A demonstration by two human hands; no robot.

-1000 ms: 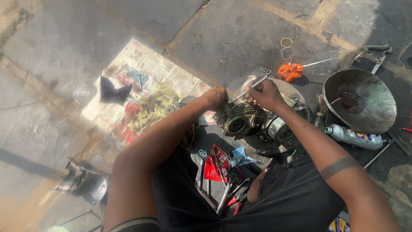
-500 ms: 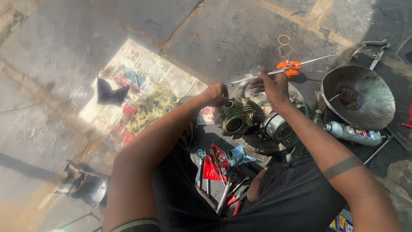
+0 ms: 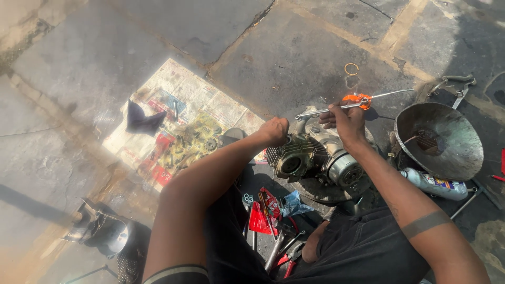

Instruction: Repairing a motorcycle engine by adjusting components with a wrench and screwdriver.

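A small metal engine point(image 3: 315, 158) sits on the stone ground in front of me. My left hand point(image 3: 273, 130) is closed on the top of its finned cylinder. My right hand point(image 3: 342, 118) grips a long metal spanner point(image 3: 329, 109), holding it level just above the engine, its ring end pointing left. Behind the spanner lies an orange-handled screwdriver point(image 3: 363, 98).
A newspaper sheet point(image 3: 184, 121) with small parts and a dark cloth point(image 3: 142, 120) lies to the left. A round metal pan point(image 3: 439, 139) and a spray can point(image 3: 434, 184) are on the right. Pliers and red packets point(image 3: 265, 213) lie by my knees. A metal part point(image 3: 100, 231) sits lower left.
My right hand has lifted the spanner up and away from the engine, toward the orange screwdriver. My left hand stays on the cylinder.
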